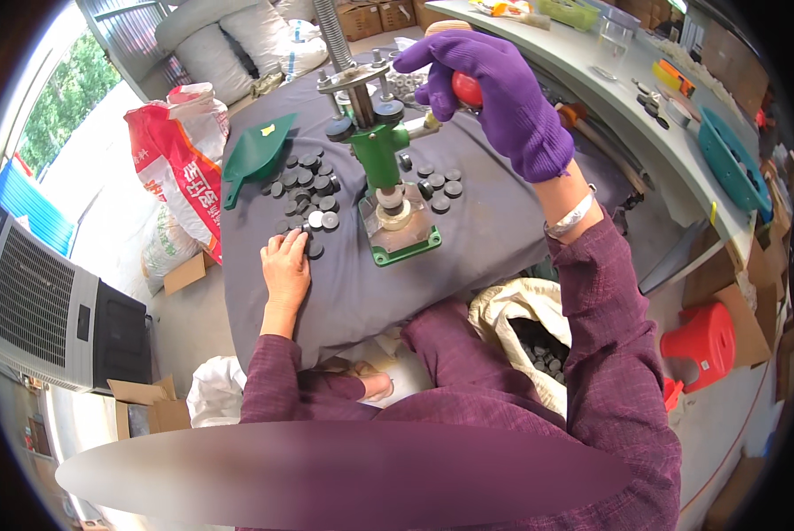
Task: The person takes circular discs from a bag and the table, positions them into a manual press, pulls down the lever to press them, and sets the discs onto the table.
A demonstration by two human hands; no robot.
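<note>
My right hand, in a purple knitted glove, is wrapped round the red ball knob of a hand press. The green press stands upright on the cloth-covered table, with a metal ram, a round seat and a green base. My bare left hand rests palm down on the cloth, fingers slightly apart, fingertips at the near edge of a pile of black discs. One disc there shows a white face. Several more discs lie right of the press. A green dustpan lies behind the pile.
A red-and-white sack stands left of the table. An open cloth bag of dark discs is by my right leg. At right are a long bench with a teal basin, and a red stool. An air cooler stands left.
</note>
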